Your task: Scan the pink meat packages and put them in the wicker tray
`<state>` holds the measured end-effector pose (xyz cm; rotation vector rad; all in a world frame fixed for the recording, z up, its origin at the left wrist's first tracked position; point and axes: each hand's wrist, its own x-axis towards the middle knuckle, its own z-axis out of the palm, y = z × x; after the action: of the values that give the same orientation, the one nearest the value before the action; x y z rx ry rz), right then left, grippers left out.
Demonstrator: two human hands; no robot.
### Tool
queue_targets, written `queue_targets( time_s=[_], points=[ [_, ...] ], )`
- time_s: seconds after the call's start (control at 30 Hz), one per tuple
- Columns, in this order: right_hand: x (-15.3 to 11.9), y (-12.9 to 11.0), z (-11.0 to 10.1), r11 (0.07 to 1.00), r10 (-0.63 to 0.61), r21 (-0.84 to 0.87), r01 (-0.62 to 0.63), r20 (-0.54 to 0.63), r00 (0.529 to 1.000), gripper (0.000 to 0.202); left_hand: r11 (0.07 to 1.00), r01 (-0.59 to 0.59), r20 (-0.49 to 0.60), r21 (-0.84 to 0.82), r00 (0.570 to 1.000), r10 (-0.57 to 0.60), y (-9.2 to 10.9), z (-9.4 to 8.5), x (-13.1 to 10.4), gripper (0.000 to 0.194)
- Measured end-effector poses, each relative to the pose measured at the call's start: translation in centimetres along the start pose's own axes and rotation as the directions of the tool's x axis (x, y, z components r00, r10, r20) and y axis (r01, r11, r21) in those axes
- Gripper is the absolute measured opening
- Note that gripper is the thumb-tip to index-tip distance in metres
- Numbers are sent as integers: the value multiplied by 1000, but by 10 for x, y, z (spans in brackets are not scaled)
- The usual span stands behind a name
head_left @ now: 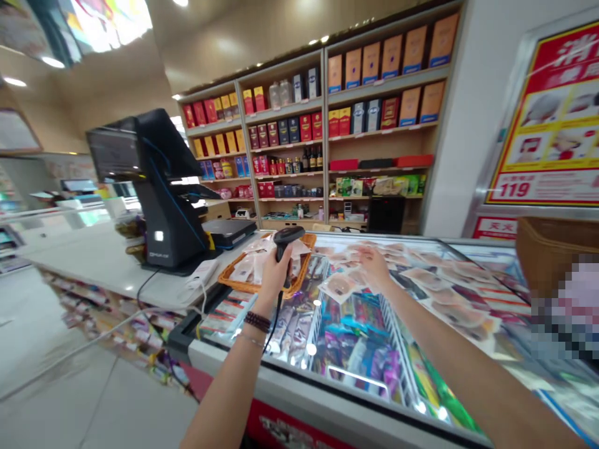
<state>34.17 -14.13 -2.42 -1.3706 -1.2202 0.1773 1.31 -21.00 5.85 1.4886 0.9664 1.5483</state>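
My left hand (275, 274) grips a black handheld barcode scanner (289, 235) by its handle, with the cable hanging down past my wrist. Just behind it stands an orange wicker basket (229, 272) that holds clear flat packets (253, 259). On the right, my right hand (373, 265) is over the glass freezer top, its fingers bent together on the edge of a flat clear packet (340, 284) with a pale brown content. More packets (461, 312) of this kind lie spread over the glass, beyond and to the right of my right hand.
Wrapped ice creams (355, 318) show beneath the freezer glass. A cash register (163, 206) stands on the white counter (93, 249) at left, with a white cable (135, 315) trailing off it. A brown bag (543, 255) sits at right. Shelves (290, 149) of boxed goods line the back.
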Motion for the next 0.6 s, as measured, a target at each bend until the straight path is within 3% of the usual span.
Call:
queue_targets(
  time_s=[0.1, 0.2, 0.3, 0.4, 0.5, 0.6],
  points=[
    [-4, 19, -40, 991, 98, -87, -101, -36, 994, 14, 997, 4, 85, -71, 996, 2, -10, 42, -4, 59],
    [-17, 33, -70, 957, 111, -264, -120, -46, 993, 21, 997, 24, 163, -69, 987, -12, -25, 78, -12, 62],
    [-36, 43, -88, 837, 134, -532, -125, -22, 991, 43, 997, 71, 235, -43, 970, -59, -43, 106, -23, 65],
    [-53, 49, -95, 747, 187, -650, -140, 2, 982, 56, 992, 125, 316, -28, 942, -110, -60, 126, -35, 64],
    [-61, 49, -97, 809, 191, -568, -153, 8, 981, 56, 988, 153, 364, 3, 920, -144, -72, 136, -45, 63],
    [-64, 47, -98, 941, 199, -278, -190, 3, 980, 54, 987, 160, 402, 15, 903, -152, -78, 138, -51, 61]
  ],
)
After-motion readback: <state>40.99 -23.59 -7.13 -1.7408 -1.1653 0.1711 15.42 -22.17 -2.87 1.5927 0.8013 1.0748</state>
